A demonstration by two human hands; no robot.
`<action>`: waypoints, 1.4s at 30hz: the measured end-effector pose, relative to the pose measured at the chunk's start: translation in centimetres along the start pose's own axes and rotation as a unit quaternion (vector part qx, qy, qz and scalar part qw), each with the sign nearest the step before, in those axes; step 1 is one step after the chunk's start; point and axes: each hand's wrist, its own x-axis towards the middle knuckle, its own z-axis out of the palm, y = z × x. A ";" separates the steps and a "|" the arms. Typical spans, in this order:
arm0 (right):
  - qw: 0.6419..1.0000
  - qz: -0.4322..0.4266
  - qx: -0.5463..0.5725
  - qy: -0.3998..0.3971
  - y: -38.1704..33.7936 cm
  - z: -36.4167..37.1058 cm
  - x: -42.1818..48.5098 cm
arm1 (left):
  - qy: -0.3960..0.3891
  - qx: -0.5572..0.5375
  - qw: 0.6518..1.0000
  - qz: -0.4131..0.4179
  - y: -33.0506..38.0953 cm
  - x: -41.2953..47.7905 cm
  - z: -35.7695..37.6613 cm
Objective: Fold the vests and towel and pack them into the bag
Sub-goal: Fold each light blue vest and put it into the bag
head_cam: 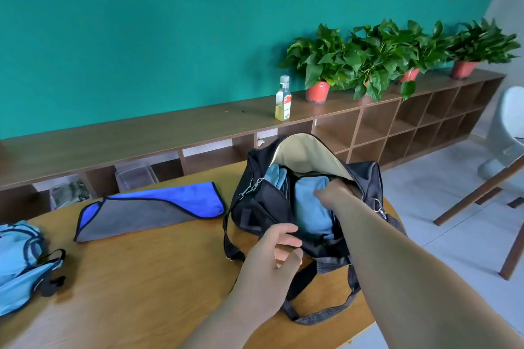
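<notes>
Wooden table [141, 278] carries the open black bag [263, 201]. The right hand [336, 193] is inside the bag, on a folded light-blue vest [312, 215]; its grip cannot be determined. The left hand [272, 252], fingers relaxed, touches the bag's near rim. The towel [141, 215] lies left of the bag, clear of both hands.

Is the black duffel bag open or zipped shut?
Open. The flap of the black duffel bag stands up, showing folded light-blue vests inside.
</notes>
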 end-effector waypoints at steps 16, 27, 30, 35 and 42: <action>0.932 -0.039 -0.352 -0.072 0.6 5.1 -0.9 | 0.006 -0.006 1.000 -0.010 -1.5 0.4 1.0; 0.973 0.019 -0.229 -0.024 0.7 5.2 0.2 | -0.020 0.018 1.000 -0.014 -2.3 0.1 1.0; 0.974 -0.007 -0.224 0.027 0.9 5.1 -0.4 | -0.016 0.026 1.000 -0.005 -2.4 0.2 1.1; 0.951 -0.097 -0.278 0.092 0.0 4.4 -3.0 | 0.005 0.059 0.998 0.012 -2.4 0.1 0.5; 0.953 -0.163 -0.247 0.059 -1.7 3.7 -6.1 | 0.046 0.117 0.992 0.032 -1.9 -0.3 -1.1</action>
